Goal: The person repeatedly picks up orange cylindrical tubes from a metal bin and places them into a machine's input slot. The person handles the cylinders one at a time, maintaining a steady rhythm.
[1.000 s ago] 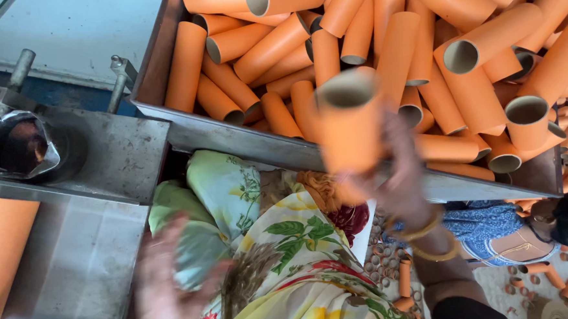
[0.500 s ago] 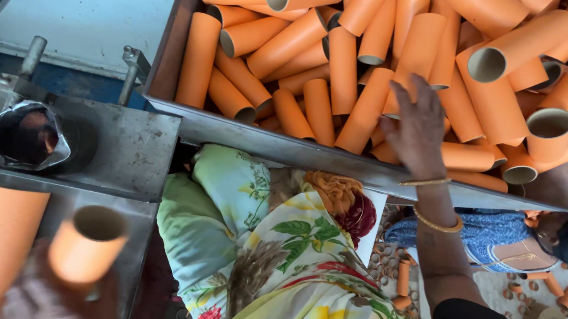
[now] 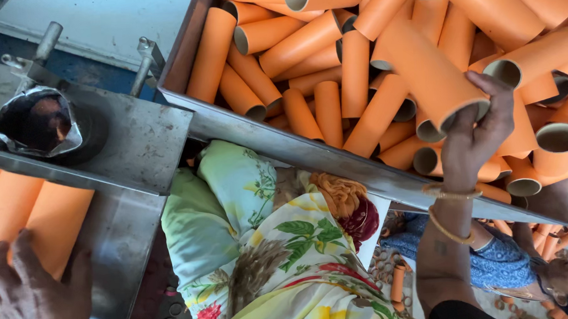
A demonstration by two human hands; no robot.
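Foil-lined cup (image 3: pixel 36 122), floral cloth (image 3: pixel 262 245)

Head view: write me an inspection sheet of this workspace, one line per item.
Surface: grey metal bench, worn and stained, with bolts at its far edge.
Job's things: metal bin heaped with orange cardboard tubes; one orange tube is gripped at its open end; two more tubes lie at the left edge.
Clutter: crumpled foil cup with dark contents on the bench.
Grippers: right hand, bangles at the wrist, has its fingers closed on the tube; left hand rests on the left tubes.
Cables: nothing seen.
Surroundings: floral cloth over the lap; another person sits below right among scattered tubes.
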